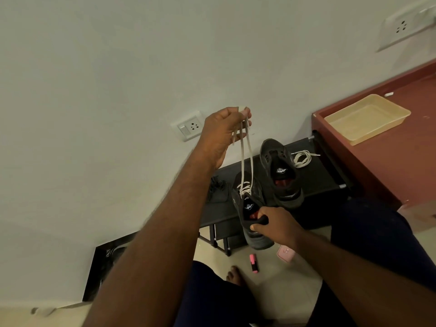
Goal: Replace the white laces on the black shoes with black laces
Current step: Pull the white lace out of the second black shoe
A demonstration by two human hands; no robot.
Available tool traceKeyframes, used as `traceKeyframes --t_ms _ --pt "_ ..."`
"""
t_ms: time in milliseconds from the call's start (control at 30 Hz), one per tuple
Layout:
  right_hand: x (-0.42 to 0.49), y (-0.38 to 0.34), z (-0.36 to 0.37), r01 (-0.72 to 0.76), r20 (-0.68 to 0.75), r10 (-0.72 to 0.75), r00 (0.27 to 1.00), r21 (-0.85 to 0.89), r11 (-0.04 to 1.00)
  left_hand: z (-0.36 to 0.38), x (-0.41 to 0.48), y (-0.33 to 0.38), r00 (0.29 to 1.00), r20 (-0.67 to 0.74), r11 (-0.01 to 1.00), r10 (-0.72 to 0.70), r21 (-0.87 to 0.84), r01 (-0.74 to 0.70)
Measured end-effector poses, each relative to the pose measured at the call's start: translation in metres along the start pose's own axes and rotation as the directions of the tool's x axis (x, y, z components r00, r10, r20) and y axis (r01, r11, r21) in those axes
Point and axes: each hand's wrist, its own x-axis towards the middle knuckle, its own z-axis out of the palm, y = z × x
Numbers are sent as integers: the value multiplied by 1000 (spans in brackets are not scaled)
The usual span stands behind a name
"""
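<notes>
Unlacing a black shoe. The right hand [276, 224] closes its grip on the heel collar of the black sneaker [251, 208], steadying it above the low black shoe rack [316, 171], while the left hand [221, 133] pinches both ends of the white lace [246, 152] and draws them up, likely to free the eyelets. The second sneaker [280, 173] rests on the rack, already unlaced, a removed white lace [302, 158] beside it. Insole logos are unreadable.
</notes>
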Motion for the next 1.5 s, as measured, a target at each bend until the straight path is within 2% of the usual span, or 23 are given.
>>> traceKeyframes --t_ms 133,233,267,300,333,367,400,533,633,667,733,833,1000,1100,1167,1267,1400,1500 --pt "1 1 0 4 0 -4 1000 29 1000 2 -3 1 995 68 997 -69 41 66" --pt "3 1 -1 8 -13 -8 1000 18 1000 4 -2 1 988 153 955 -29 296 -18" --pt "3 0 -1 11 -18 -11 1000 9 1000 6 0 -1 983 184 893 -15 445 -70" --pt "4 -1 -2 14 -24 -14 1000 -2 1000 8 3 -5 977 210 774 -17 621 -120" --pt "4 -2 -2 21 -29 -21 999 -15 1000 11 6 -12 976 215 603 -36 784 -151" --pt "5 -2 -3 31 -36 -32 999 -27 999 13 9 -21 979 193 447 -66 883 -144" --pt "5 -3 -4 39 -42 -41 998 -38 998 14 10 -31 982 161 367 -97 923 -115" --pt "3 -1 -3 38 -32 -39 999 -34 999 3 6 -102 960 46 372 -275 926 63" --pt "4 2 0 13 -67 -11 998 23 1000 -8 -11 -156 895 34 277 -445 956 102" --pt "5 3 1 11 -74 -7 997 59 998 -12 -19 -172 879 27 281 -477 952 123" --pt "9 4 5 19 -101 -10 995 85 996 -17 -31 -198 871 0 360 -491 911 203" --pt "18 4 10 44 -209 -24 978 92 995 -17 -37 -219 901 -102 464 -422 830 311" --pt "41 -1 3 34 -239 0 971 140 990 -9 -30 -231 967 -164 452 -197 860 238" --pt "53 -4 3 63 -224 -43 974 82 995 -7 -27 -234 965 -238 516 -107 816 259" --pt "58 -7 2 40 -188 -28 982 64 997 -5 -28 -235 942 -311 612 -126 723 321" --pt "62 -6 0 -10 -171 22 985 70 998 -5 -25 -234 882 -403 789 -243 446 422" --pt "59 -2 1 -43 -186 52 981 52 998 -18 -21 -223 823 -470 887 -320 157 435" --pt "53 -5 3 -63 -230 70 971 36 997 -35 -18 -206 776 -524 915 -351 -14 404"
